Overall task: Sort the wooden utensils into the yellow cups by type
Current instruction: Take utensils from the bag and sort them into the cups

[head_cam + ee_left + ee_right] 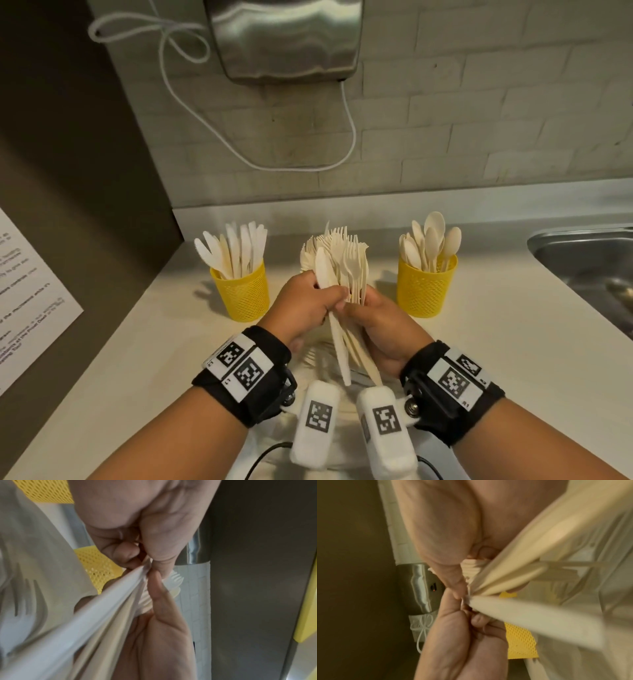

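Utensils (pixel 342 270) fan upward between both hands; left hand (pixel 301 308) and right hand (pixel 383 329) each grip the bundle.

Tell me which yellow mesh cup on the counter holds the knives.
The yellow mesh cup on the left, by the dark wall. Serrated wooden knives stand in it; the right-hand yellow cup holds wooden spoons.

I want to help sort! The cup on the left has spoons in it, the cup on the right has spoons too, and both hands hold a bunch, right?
Not quite: the head view shows the left cup holds knives, not spoons. The rest is right.
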The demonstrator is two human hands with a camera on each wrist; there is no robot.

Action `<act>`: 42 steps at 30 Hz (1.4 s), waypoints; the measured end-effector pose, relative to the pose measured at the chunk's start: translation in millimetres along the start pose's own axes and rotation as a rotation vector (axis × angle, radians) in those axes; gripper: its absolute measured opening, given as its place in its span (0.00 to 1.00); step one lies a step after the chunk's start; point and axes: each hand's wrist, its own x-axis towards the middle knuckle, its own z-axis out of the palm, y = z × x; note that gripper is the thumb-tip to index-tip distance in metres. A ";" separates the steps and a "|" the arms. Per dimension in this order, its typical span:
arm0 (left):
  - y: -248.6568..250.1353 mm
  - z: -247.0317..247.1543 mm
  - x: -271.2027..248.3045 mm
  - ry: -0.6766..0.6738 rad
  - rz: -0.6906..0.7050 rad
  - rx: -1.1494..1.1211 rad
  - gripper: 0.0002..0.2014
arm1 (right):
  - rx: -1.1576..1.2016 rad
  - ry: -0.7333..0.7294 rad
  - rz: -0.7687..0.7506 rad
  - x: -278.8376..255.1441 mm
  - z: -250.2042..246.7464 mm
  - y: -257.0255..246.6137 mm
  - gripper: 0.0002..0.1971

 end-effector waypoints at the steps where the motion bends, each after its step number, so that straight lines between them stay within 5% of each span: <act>1: -1.0 -2.1 0.9 -0.002 -0.020 -0.035 0.08 | 0.044 0.000 0.023 -0.3 -0.4 0.5 0.17; 10: 1.5 -16.3 -4.4 -0.078 -0.011 -0.077 0.09 | 0.116 0.009 -0.016 2.7 6.8 4.3 0.14; 14: 28.9 -53.9 0.3 0.039 0.098 -0.065 0.02 | 0.122 0.198 -0.012 9.4 -3.8 12.5 0.10; 18: 57.4 -120.1 21.9 0.292 0.217 -0.022 0.03 | 0.145 0.271 -0.033 10.4 -16.6 11.4 0.06; 23: 57.4 -159.5 56.3 0.434 0.189 0.103 0.10 | 0.119 0.272 -0.061 9.0 -13.7 6.3 0.06; 28: 21.1 -143.6 78.4 0.347 0.022 0.305 0.05 | 0.136 0.252 -0.033 6.5 -13.0 7.0 0.06; 31: 14.8 -139.1 73.0 0.305 -0.060 0.622 0.18 | 0.152 0.251 -0.008 5.2 -13.3 5.4 0.04; 33: 22.0 -132.0 59.3 0.438 0.016 0.694 0.30 | 0.103 0.269 -0.005 4.6 -14.2 5.2 0.03; 35: 33.6 -107.0 33.3 0.502 0.159 0.651 0.28 | 0.024 0.287 -0.009 4.6 -14.2 6.1 0.02; 39: 29.8 -32.0 -4.5 0.005 0.186 0.470 0.07 | -0.175 0.292 -0.031 6.1 -6.1 7.9 0.08; 42: 16.3 3.5 -6.8 -0.110 0.179 0.422 0.11 | -0.373 0.226 -0.068 7.0 0.8 11.7 0.07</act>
